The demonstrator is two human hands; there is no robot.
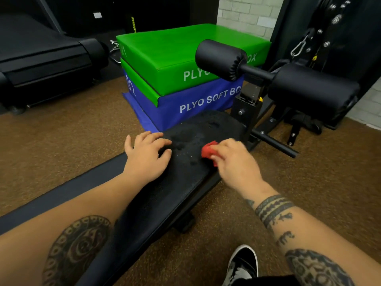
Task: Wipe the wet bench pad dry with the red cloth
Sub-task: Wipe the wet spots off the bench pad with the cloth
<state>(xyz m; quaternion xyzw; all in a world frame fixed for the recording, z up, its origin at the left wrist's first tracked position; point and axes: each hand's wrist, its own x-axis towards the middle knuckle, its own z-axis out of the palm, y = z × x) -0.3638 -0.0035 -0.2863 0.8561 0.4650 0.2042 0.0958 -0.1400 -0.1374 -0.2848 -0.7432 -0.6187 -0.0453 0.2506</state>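
Observation:
A black bench pad (206,126) runs from the lower left toward the centre, its far end beaded with water drops. My right hand (235,162) holds a bunched red cloth (208,151) against the pad's right side. My left hand (146,153) rests on the pad's left edge, its fingers spread and bent slightly over the surface. Most of the cloth is hidden under my right fingers.
Stacked green (181,56) and blue (198,104) plyo soft boxes stand just beyond the bench. Black foam rollers (311,89) on a steel frame rise at the right. A treadmill (47,58) sits at the far left. My shoe (243,265) is on the brown floor.

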